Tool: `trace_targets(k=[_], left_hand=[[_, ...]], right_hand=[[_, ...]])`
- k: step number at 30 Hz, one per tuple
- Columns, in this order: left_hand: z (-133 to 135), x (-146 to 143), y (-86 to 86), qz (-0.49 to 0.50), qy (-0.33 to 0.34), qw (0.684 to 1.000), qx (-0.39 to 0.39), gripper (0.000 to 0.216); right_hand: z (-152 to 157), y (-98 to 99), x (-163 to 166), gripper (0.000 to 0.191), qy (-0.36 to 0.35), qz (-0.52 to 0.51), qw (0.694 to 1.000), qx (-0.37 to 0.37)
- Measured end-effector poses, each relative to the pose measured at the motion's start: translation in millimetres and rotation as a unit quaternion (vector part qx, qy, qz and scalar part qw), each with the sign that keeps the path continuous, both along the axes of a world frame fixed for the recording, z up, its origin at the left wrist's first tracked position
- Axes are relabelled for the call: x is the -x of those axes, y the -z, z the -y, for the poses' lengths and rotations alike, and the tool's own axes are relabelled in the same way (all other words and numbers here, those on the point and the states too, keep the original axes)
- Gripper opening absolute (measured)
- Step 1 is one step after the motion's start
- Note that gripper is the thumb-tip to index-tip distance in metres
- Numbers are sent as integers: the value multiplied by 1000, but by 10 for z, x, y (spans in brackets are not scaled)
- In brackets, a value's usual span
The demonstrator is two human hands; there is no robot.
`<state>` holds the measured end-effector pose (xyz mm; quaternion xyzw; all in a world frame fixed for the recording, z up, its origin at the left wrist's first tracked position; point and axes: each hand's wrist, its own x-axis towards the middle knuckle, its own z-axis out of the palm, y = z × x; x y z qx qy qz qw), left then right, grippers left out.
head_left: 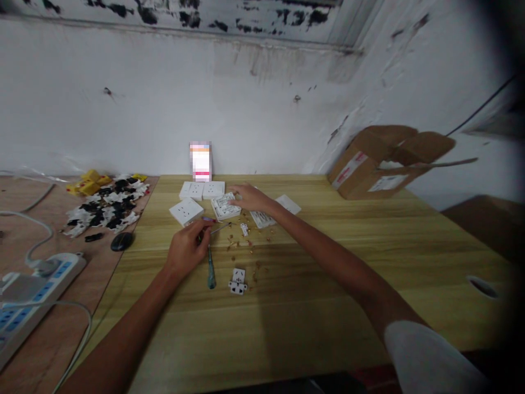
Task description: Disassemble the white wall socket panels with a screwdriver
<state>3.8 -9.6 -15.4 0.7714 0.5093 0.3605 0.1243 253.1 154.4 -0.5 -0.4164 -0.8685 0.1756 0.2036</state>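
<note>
A: How are the hands placed?

B: They are held well apart. The left hand (188, 241) is curled, and a thin metal-shafted tool (221, 227) is gripped in its fingers, its handle hidden. The right hand (251, 197) is extended to an open white socket housing (225, 208), with thumb and fingers placed at its right edge; whether that edge is pinched cannot be told.

A: So where is that housing found?

B: It is set beyond and to the right of the left hand, and just left of the right hand, inner side up.

A: And close around?

B: A green-handled screwdriver (210, 271) is laid just right of the left hand, nearer the person. Brass pieces (233, 244) are scattered to the right, with a small white insert (244, 229) among them. A second open housing (262, 219) is partly covered by the right forearm. A white socket panel (186, 210) is seen just beyond the left hand.

A: Farther out?

B: A lit phone (200, 161) is propped against the wall (254, 120). On the left, a black mouse (122, 241) and a white power strip (45, 293) are seen; on the right, an opened cardboard box (361, 169).
</note>
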Motion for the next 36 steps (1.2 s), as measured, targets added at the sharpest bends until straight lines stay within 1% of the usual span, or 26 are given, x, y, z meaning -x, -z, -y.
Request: trace_targets(k=[1,4,6,8,10,11,14,17,18,19,20,22,24,26,27,30,32,36], left_hand=[[-5,0,10,-3,-1,1000,-1,27],[-51,-16,22,-28,-4,999,-24,24],[-117,-48,3,-93,10,994,-47,22],[-208,-95,-40,-155,-11,987,-47,19],[-309,-150,-101,-197,-40,979,-33,23],[-360,-181,-135,-219,-51,974,-20,25],[-513,-285,-240,-274,-102,956,39,32],[-687,-400,-324,-302,-140,936,116,41],[-750,-436,-343,-310,-142,930,134,42],[-813,-470,-357,-321,-131,925,154,41],[-872,-498,-365,-331,-115,921,171,39],[-965,-534,-367,-333,-113,917,190,33],[-1006,-539,-357,-332,-113,919,178,31],[-985,-513,-340,-331,-112,925,147,32],[-954,-492,-331,-327,-112,930,123,33],[-811,-419,-304,-312,-117,941,54,37],[-703,-380,-281,-307,-111,945,29,36],[-529,-357,-204,-321,-54,945,-7,31]], right_hand=[[-64,11,16,42,1,-8,1000,21],[-167,55,38,46,10,-59,996,71],[-184,71,24,47,28,-103,989,102],[-186,63,-17,45,30,-178,968,172],[-180,31,-88,43,22,-263,934,242],[-174,11,-134,43,21,-300,917,260],[-136,-37,-286,42,45,-376,883,277],[-70,-36,-410,41,88,-412,868,262],[-42,-24,-438,40,100,-420,865,256],[-12,-5,-458,40,109,-426,863,250],[21,17,-470,40,118,-430,860,247],[92,63,-480,41,133,-435,859,237],[163,96,-482,40,131,-436,859,235],[220,101,-494,39,131,-451,849,242],[237,92,-509,39,131,-470,837,249],[238,42,-581,38,128,-543,785,269],[209,22,-624,37,131,-570,766,266],[170,88,-600,36,158,-560,765,278]])
